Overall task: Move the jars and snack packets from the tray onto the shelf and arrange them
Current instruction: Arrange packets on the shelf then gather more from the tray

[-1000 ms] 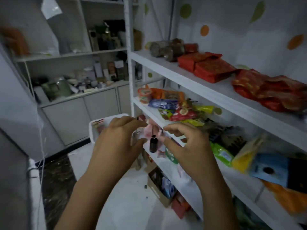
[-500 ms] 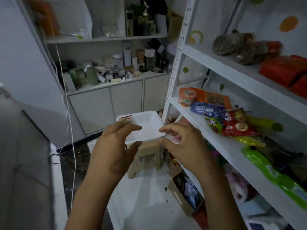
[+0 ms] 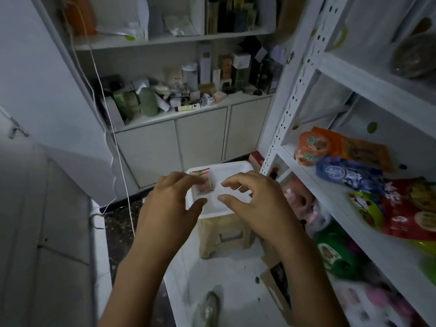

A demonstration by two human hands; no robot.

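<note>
A white tray rests on a beige plastic stool in front of me. One small clear snack packet with a red and green top lies in its left part. My left hand hovers over the tray's left edge, fingers spread, fingertips just beside the packet. My right hand hovers over the tray's right side, fingers apart, holding nothing. The white metal shelf to the right carries orange, blue and red snack packets.
A white cabinet with cluttered boxes and bottles stands behind the stool. A thin white cord hangs at the left. An open cardboard box sits on the floor by the shelf. Green and pink packets fill the shelf's lower tier.
My view swung left and down from the shelf to the tray. Both hands, empty of the small items they held near the shelf, came down over the tray; the left reached the packet.
</note>
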